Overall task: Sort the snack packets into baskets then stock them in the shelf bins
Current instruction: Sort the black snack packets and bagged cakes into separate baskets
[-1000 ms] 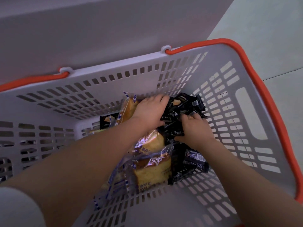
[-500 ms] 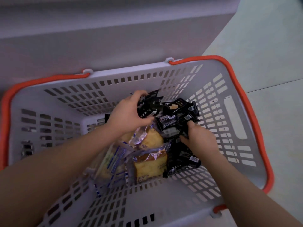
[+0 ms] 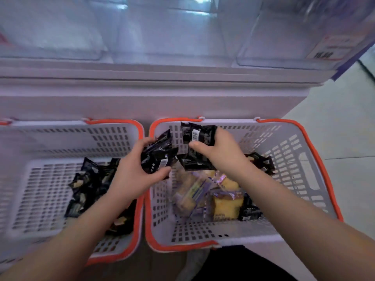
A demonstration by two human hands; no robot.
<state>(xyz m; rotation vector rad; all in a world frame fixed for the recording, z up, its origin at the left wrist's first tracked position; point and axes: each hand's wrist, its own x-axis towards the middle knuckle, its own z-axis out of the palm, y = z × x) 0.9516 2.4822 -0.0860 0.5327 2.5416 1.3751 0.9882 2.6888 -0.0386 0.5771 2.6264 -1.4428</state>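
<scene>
Two white baskets with orange rims stand side by side on the floor. My left hand (image 3: 135, 171) grips a bunch of black snack packets (image 3: 157, 157) above the gap between them. My right hand (image 3: 220, 152) grips more black packets (image 3: 197, 138), raised over the right basket (image 3: 316, 159). Clear-wrapped yellow cake packets (image 3: 225, 205) and a few black packets (image 3: 261, 161) lie in the right basket. The left basket (image 3: 46, 142) holds a pile of black packets (image 3: 89, 185), partly hidden by my left forearm.
A white shelf unit (image 3: 162, 94) rises right behind the baskets, with clear bins (image 3: 162, 33) on top and a price label (image 3: 330, 47) at the right. Pale floor tiles (image 3: 341, 126) extend to the right.
Both hands have lifted out of the right basket, each with black packets. The view has pulled back and up, so the left basket and the shelf bins have come into sight.
</scene>
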